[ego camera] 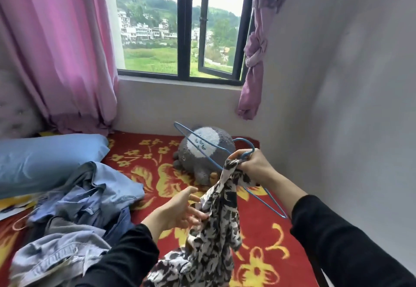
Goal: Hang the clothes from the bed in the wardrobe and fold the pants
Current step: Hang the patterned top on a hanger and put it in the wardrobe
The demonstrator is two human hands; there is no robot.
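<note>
Where the bed meets the window wall, items are listed from the left.

1. Pink pleated fabric curtain (56, 50), hanging to the mattress.
2. Long pale-blue pillow (45, 158), lying flat at the bed's head.
3. Loose heap of blue denim and grey clothes (78, 208), lying just in front of the pillow. These are the pieces not yet hung or folded.
4. Red bedspread with yellow flower print (265, 253), beneath everything.
5. Left hand (180, 210), black sleeve. The fingers are extended and relaxed, their tips against item 6. Judged to be steadying or spreading the cloth so that the hanger can enter.
6. Black-and-white patterned soft garment (216, 214), held up from the bed and hanging in a bunched column between the hands.
7. Round grey-and-white plush toy (202, 151), on the bedspread behind the garment.
8. Thin blue wire hanger (270, 203), tilted, one arm behind the cloth.
9. Right hand (252, 163), clenched round the hanger's neck together with the garment's top edge (which keeps both raised).
10. Knotted mauve curtain (254, 61), beside the open window.

Wardrobe: not in view.
</note>
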